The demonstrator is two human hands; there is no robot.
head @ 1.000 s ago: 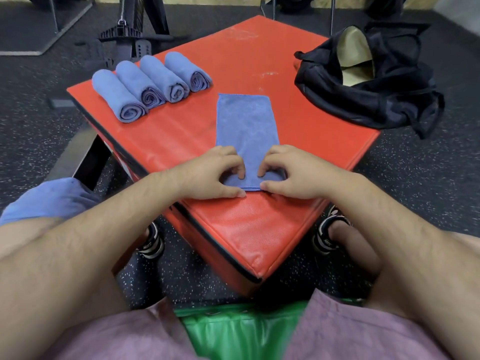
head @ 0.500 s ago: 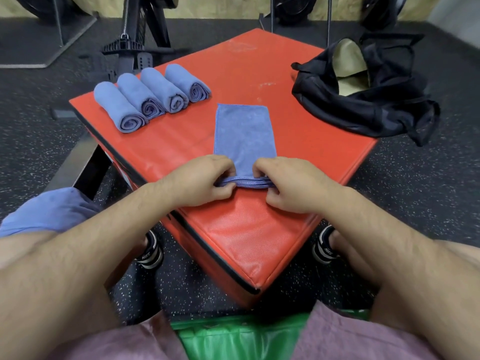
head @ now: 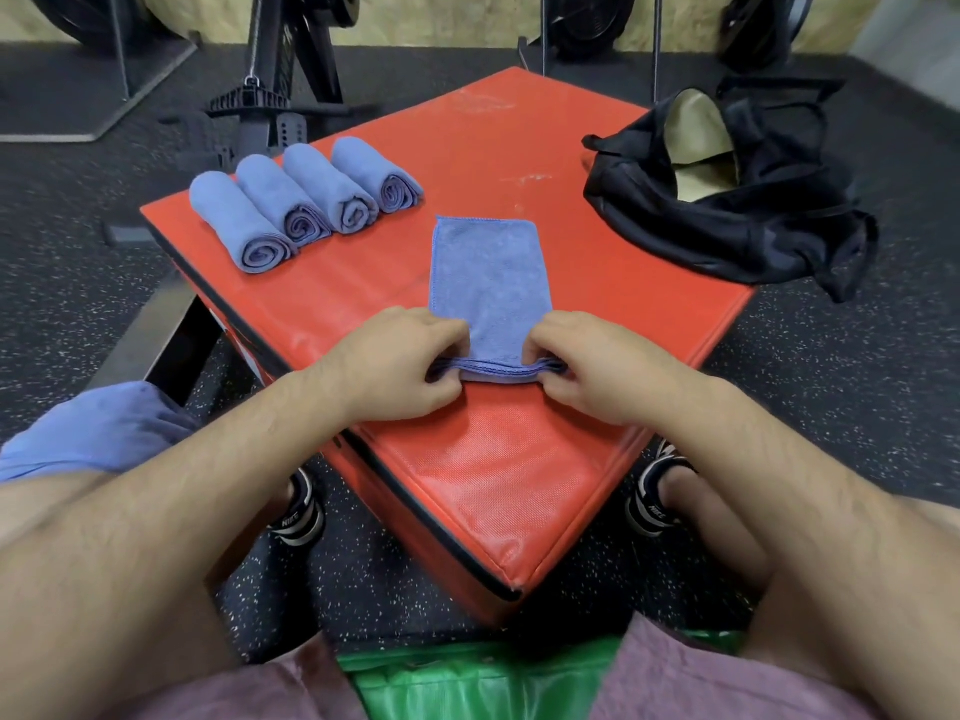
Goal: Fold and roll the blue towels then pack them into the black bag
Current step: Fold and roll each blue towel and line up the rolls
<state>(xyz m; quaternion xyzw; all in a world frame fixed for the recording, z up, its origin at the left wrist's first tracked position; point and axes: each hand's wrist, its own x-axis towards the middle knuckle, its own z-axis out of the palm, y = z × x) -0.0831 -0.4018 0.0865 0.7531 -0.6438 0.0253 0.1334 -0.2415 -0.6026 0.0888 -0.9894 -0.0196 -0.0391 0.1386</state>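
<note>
Where the folded towel [head: 488, 272] lies: middle of the red table [head: 519, 148], a blue strip running away from the person, its near end turned up into a thin roll.
Left grip [head: 400, 366]: fingers curled, pinching the roll's left end.
Right grip [head: 597, 371]: fingers curled, pinching its right end.
Rolled towels [head: 306, 200]: four side by side, far left of the table.
Black bag [head: 727, 220]: mouth open, on the table's right corner.
Change: a second ago the near end lay flat under the fingertips.

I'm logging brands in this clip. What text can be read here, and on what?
"NIKE": on the right shoe, across its strap.
Similar lettering on the left shoe, too blurred to read.
No text visible on the flat towel, rolled towels, black bag or red pad.
</note>
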